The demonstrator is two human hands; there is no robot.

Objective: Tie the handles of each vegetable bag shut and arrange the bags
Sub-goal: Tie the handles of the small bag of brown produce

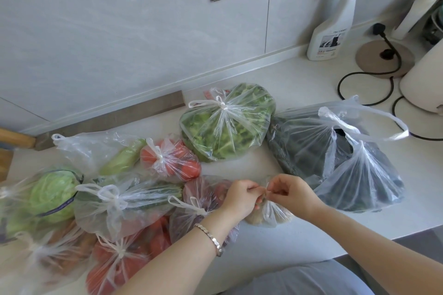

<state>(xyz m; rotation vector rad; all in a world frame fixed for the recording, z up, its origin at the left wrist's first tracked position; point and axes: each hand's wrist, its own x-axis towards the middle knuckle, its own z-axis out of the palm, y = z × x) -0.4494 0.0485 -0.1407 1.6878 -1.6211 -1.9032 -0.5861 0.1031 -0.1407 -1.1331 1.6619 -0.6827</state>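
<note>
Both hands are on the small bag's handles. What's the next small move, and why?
Probably draw the handle ends apart to tighten the knot: the left hand and right hand each pinch a handle of the small bag, close together above its gathered neck.

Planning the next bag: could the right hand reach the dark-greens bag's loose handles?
Probably, once it lets go: the right hand pinches the small bag, but the dark-greens bag lies just beside it, handles loose on top, nothing between.
</note>
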